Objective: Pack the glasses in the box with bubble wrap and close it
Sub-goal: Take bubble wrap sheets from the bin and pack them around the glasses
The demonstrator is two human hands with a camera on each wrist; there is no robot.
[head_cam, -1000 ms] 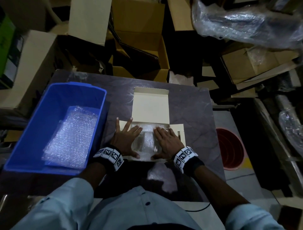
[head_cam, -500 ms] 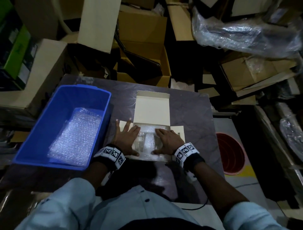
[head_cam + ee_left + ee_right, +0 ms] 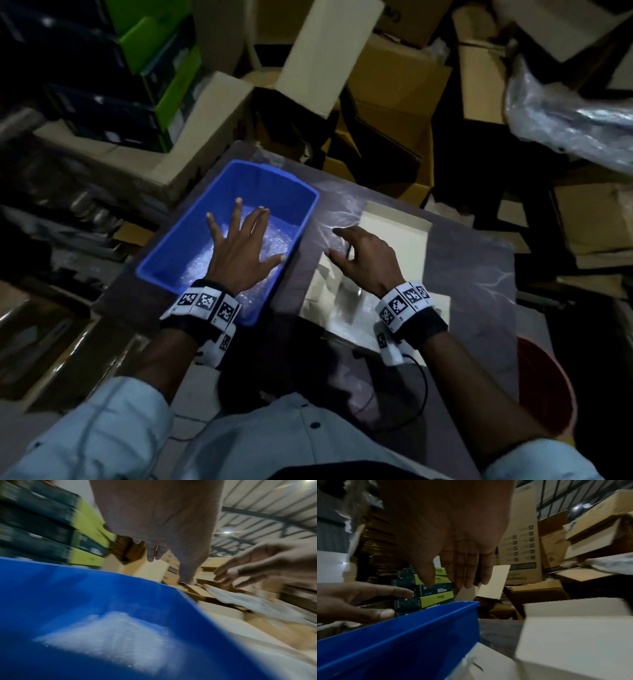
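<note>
Your left hand (image 3: 241,251) is over the blue bin (image 3: 191,246), at about 10 o'clock on the dark table (image 3: 472,274). The fingers are spread wide and flat, and they hold nothing. The bubble wrap (image 3: 274,236) lies on the floor of that bin, right under your palm, so the wide hand looks ready to drop down and pick up a sheet. I think you need that sheet to cover the glasses.

Your right hand (image 3: 368,262) is over the left side of the small cardboard box (image 3: 394,236), near the middle of the table. Its fingers are loose and a little bent, pointing toward 10 o'clock, and they pinch nothing. It seems to be heading for the bin too, to help lift the wrap.

The box sits just to the right of the bin. Its lid stands open toward 12 o'clock and its side flaps are folded out, so you can still put things in. Something pale and shiny lies inside it by your right wrist. That looks like wrap around the glasses (image 3: 349,301), but the picture is too dark and blurry to count them.

A red bucket (image 3: 548,387) stands on the floor at 4 o'clock. Brown cartons (image 3: 394,113) are piled past the far edge of the table, and green and black boxes (image 3: 150,78) are stacked at 11 o'clock.

The box is not closed yet, so the lid is a later job.
</note>
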